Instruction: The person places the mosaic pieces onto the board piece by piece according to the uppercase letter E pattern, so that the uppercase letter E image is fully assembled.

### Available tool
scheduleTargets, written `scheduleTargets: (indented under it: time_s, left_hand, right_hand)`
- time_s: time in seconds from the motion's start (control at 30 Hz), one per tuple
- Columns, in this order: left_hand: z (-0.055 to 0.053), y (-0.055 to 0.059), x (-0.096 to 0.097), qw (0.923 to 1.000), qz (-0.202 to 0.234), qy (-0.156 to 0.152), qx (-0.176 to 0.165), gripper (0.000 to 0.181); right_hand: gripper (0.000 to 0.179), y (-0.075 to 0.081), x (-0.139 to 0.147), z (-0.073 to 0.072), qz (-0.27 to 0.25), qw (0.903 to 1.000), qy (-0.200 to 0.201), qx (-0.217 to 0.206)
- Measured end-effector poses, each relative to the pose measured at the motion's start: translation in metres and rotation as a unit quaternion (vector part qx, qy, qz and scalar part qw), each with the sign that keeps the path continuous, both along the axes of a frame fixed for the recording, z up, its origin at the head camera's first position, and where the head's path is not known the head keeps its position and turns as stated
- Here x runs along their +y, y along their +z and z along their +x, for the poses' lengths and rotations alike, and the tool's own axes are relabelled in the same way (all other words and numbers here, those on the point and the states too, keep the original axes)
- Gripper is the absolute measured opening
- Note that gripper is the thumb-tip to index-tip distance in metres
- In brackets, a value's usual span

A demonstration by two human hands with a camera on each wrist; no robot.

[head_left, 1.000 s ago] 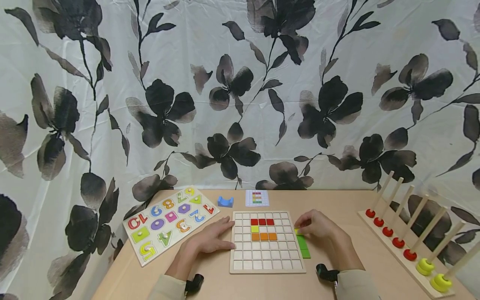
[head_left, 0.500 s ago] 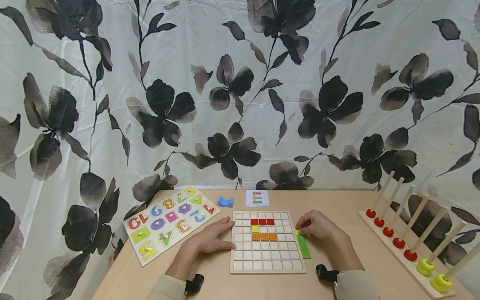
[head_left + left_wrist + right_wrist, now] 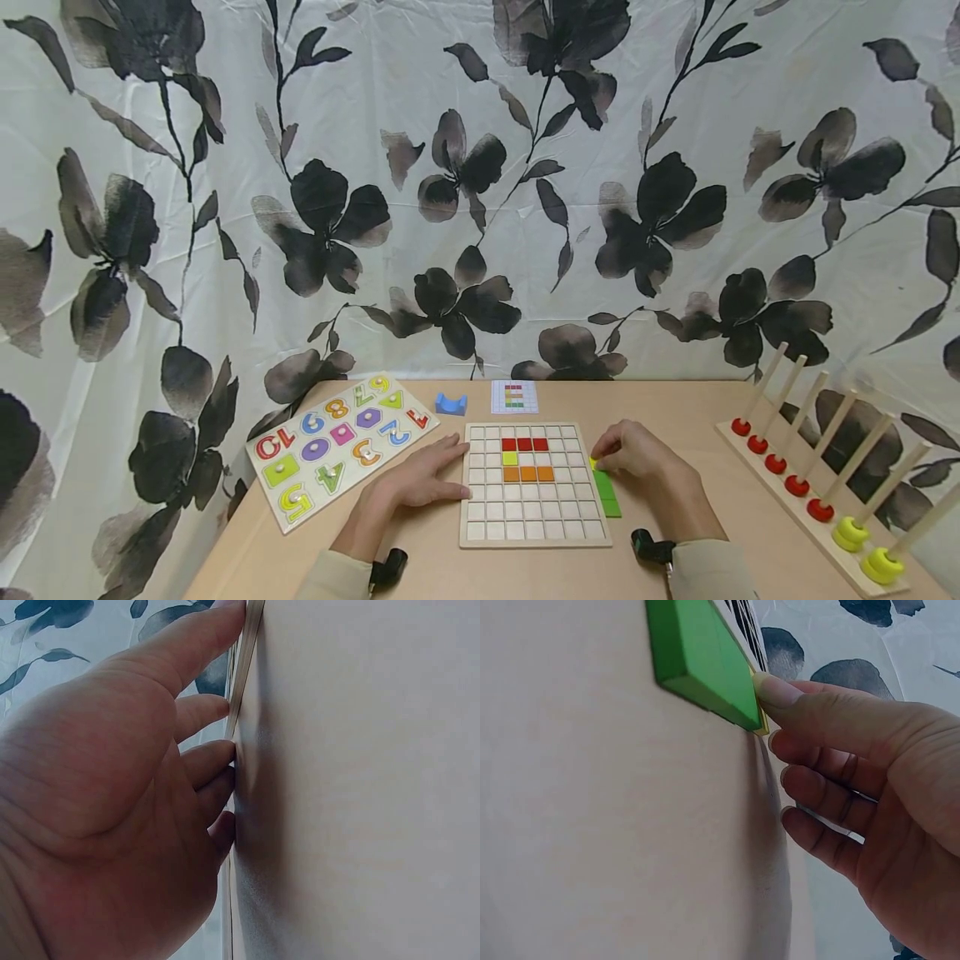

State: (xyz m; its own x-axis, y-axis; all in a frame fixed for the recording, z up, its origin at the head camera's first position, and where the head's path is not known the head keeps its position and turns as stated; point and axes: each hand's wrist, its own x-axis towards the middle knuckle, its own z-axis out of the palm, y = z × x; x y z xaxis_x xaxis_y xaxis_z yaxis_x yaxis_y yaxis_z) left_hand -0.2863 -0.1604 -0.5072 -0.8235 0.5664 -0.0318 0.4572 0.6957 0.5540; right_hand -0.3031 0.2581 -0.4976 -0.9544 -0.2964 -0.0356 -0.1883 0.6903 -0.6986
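Hands of a person rest on a pale wooden table (image 3: 675, 400), one at each side of a square wooden grid board (image 3: 534, 533). Left hand (image 3: 420, 482) lies flat, fingers straight and relaxed, fingertips touching the board's left edge; it holds nothing. Right hand (image 3: 637, 454) sits at the board's right edge, fingers curled, its thumb and fingertips at a small yellow tile (image 3: 594, 463); whether they actually pinch it cannot be told. Just nearer the person than those fingertips lies a flat, smooth green block strip (image 3: 607, 493), touching the yellow tile.

Between the hands, the board's white squares hold a row of three red tiles (image 3: 524, 444), one yellow-green tile (image 3: 510, 457) and a row of three orange tiles (image 3: 528, 473).

Left of the left hand lies a number puzzle board (image 3: 337, 446) with coloured wooden digits, among them 3, 4, 5, 6, 7, 8 and 9. Beyond the hands sit a blue notched block (image 3: 451, 404) and a small printed pattern card (image 3: 514, 397). Right of the right hand stands a wooden peg rack (image 3: 806, 467) with slanted dowels, red beads and yellow-green rings. A flower-printed fabric curtain (image 3: 480, 183) hangs behind.
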Motion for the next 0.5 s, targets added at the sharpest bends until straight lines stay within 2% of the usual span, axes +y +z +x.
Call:
scheduleTargets:
  time_s: [0.5]
  left_hand:
    - [0.0002, 0.0011, 0.0001, 1.0, -0.001, 0.0, 0.001, 0.084]
  right_hand:
    - [0.011, 0.002, 0.0029, 0.0002, 0.023, 0.9991, 0.018, 0.032]
